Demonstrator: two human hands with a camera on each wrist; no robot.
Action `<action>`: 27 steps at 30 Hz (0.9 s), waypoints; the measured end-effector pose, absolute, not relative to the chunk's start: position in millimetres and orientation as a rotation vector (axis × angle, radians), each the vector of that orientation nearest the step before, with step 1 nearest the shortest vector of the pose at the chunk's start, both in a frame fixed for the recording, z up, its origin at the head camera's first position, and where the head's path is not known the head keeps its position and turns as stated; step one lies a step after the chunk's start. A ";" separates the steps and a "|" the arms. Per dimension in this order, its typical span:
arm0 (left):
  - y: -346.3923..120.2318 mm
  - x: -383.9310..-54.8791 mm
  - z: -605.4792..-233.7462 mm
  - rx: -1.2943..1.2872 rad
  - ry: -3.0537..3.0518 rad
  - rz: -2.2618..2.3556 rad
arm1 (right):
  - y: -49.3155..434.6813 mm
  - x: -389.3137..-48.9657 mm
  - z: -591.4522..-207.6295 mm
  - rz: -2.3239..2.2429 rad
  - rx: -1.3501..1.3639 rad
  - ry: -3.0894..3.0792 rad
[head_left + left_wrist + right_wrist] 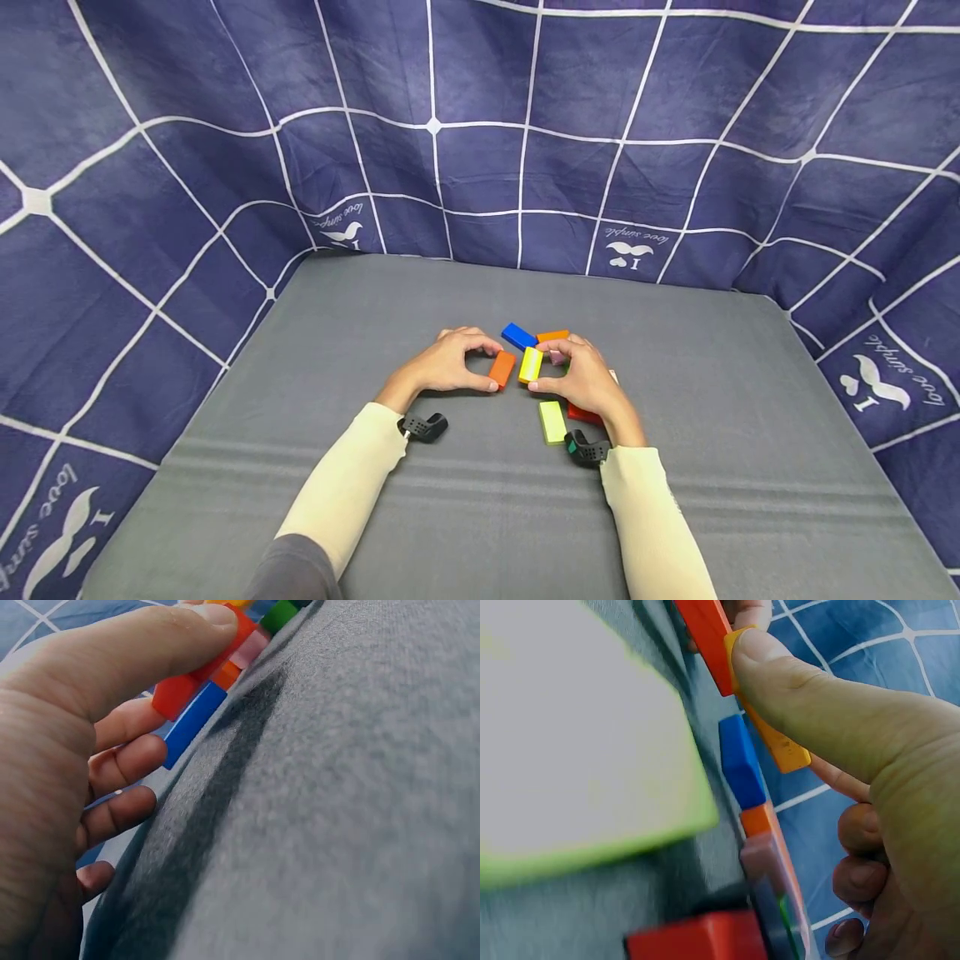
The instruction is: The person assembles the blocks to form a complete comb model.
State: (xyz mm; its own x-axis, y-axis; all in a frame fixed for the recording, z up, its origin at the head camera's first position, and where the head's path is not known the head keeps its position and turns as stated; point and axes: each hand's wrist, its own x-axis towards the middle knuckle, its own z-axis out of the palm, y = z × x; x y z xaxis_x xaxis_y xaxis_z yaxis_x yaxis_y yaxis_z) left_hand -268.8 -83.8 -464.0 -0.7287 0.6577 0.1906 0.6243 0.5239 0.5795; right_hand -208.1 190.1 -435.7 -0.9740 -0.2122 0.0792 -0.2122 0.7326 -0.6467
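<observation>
Between thumb and fingers, my left hand (444, 363) pinches an orange-red block (502, 370) by its ends. My right hand (588, 382) pinches a yellow block (531, 365) in the same way, just to the right of the orange-red one. In the head view a narrow gap separates these two blocks. The left wrist view has the orange-red block (178, 695) raised over the cloth, with a blue block (193, 724) lying beyond it. In the right wrist view the yellow block (785, 752) appears more orange, and its far end overlaps the orange-red block (706, 643).
Around my right hand lie a blue block (518, 336), an orange block (552, 336), a pink block (557, 357), a lime block (552, 422) and a red block (583, 413), partly covered. Grey cloth (480, 517) covers the table; a blue checked curtain (480, 167) hangs behind.
</observation>
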 end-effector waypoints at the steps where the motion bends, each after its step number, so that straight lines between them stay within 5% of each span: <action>1: -85.8 -267.8 -463.8 1.128 2.697 1.005 | 188.2 -208.4 -435.1 -1.098 -0.371 2.924; 27: -144.7 -256.6 -447.2 0.979 2.724 1.313 | 129.4 -216.2 -421.8 -1.114 -0.586 2.899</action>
State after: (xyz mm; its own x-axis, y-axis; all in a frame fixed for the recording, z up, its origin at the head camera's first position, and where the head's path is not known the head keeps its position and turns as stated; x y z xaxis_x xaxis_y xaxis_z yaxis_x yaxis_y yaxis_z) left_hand -256.6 -144.7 -447.2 -0.8097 0.5124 0.2861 0.5430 0.4691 0.6965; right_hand -216.2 129.4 -421.8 -0.9310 -0.3333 0.1487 -0.3471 0.6827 -0.6431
